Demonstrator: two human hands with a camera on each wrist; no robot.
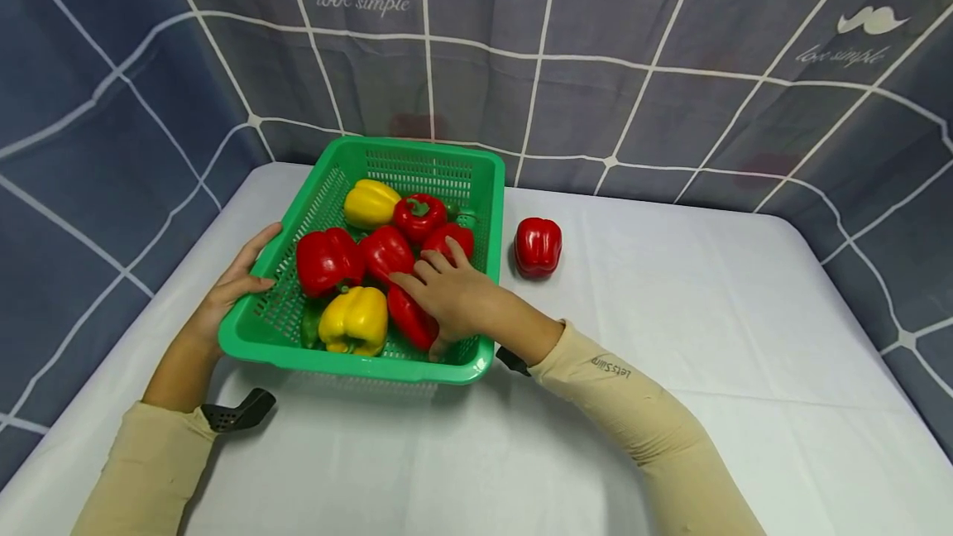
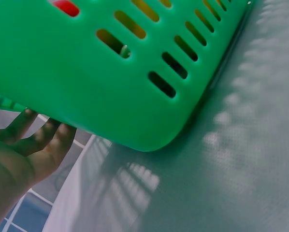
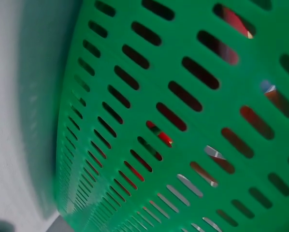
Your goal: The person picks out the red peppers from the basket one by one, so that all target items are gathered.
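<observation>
A green slotted plastic basket (image 1: 439,369) holds several red and yellow bell peppers, with bits of green ones showing beneath. My left hand (image 1: 237,281) grips its left rim; in the left wrist view the fingers (image 2: 45,140) curl up against the rim from outside. Reaching in over the right side, my right hand (image 1: 462,296) spans a red bell pepper (image 1: 412,317) between thumb and fingers. Its other fingertips lie by another red pepper (image 1: 449,240). The right wrist view shows mostly the basket wall (image 3: 149,77), which hides that hand.
One red bell pepper (image 1: 538,247) lies on the white tablecloth (image 1: 715,313) just right of the basket. A yellow pepper (image 1: 353,321) sits at the near side inside, another yellow one (image 1: 371,203) at the far side. A grey checked curtain (image 1: 484,81) stands behind the table.
</observation>
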